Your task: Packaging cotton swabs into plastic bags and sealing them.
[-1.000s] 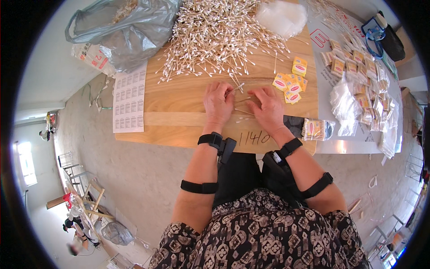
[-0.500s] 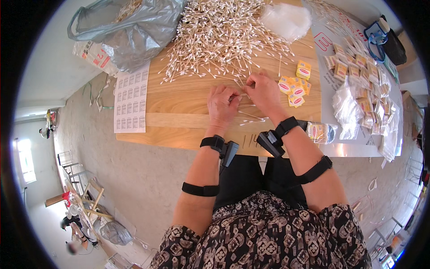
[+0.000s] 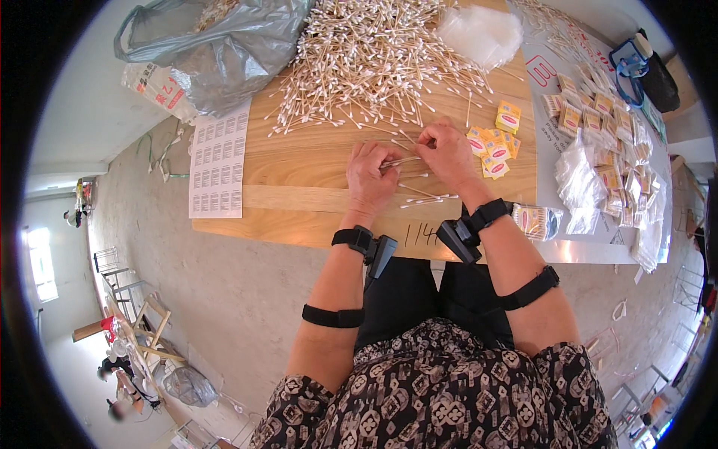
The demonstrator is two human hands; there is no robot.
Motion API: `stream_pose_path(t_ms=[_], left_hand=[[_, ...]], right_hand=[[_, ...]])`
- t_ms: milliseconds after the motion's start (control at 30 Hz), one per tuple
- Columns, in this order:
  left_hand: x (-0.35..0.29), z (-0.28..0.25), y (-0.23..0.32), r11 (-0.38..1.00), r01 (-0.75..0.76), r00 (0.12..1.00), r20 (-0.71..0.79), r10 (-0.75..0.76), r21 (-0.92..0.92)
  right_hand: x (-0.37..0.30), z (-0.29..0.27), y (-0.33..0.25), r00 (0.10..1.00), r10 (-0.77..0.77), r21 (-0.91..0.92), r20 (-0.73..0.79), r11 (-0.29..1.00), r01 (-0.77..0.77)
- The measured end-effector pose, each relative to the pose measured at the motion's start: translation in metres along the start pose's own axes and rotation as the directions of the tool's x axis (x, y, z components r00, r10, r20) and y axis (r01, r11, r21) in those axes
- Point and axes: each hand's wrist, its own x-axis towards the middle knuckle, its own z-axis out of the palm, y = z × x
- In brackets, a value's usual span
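Note:
My left hand (image 3: 372, 176) is closed, its thumb and fingers pinching a few cotton swabs (image 3: 404, 160) whose sticks reach toward the right. Close beside it, my right hand (image 3: 449, 156) has its fingers curled in a pinch at the end of a cotton swab; the fingertips partly hide it. Just below the hands, several loose cotton swabs (image 3: 428, 200) lie on the wooden table (image 3: 299, 176). Beyond them spreads a large heap of cotton swabs (image 3: 366, 56) with white tips and wooden sticks.
Small yellow cards (image 3: 495, 152) lie right of my right hand. A filled swab pack (image 3: 535, 222) sits near the front edge, with many more packs (image 3: 609, 127) farther right. A grey plastic bag (image 3: 232, 60), a printed sheet (image 3: 218, 168) and clear bags (image 3: 482, 36) surround the heap.
My right hand has shifted slightly right, away from the left, opening a small gap where swab sticks show. My left hand stays nearly in place.

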Motion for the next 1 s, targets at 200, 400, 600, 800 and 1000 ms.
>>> stream_pose_path(t_ms=[200, 400, 600, 800, 1000], left_hand=[[-0.001, 0.001, -0.004, 0.999, 0.02, 1.0, 0.014, -0.019, -0.025], [-0.002, 0.0, -0.004, 0.999, 0.03, 0.999, 0.022, -0.03, -0.013], [-0.002, -0.001, -0.004, 1.0, 0.014, 1.0, 0.019, -0.014, 0.003], [0.0, 0.004, -0.009, 0.992, 0.079, 0.994, -0.067, -0.086, -0.095], [0.014, -0.006, -0.015, 0.989, 0.144, 0.98, -0.132, -0.146, -0.027]], right_hand=[[-0.002, -0.002, -0.004, 0.999, -0.004, -0.026, 0.033, 1.0, 0.005], [-0.003, -0.002, -0.004, 0.999, -0.01, -0.017, 0.037, 1.0, 0.011], [-0.004, -0.002, -0.005, 1.0, -0.009, 0.016, 0.03, 1.0, 0.008], [-0.005, -0.001, 0.001, 0.998, -0.066, 0.02, 0.007, 0.998, 0.065], [-0.005, 0.0, 0.001, 0.999, -0.024, 0.072, 0.032, 0.997, 0.022]])
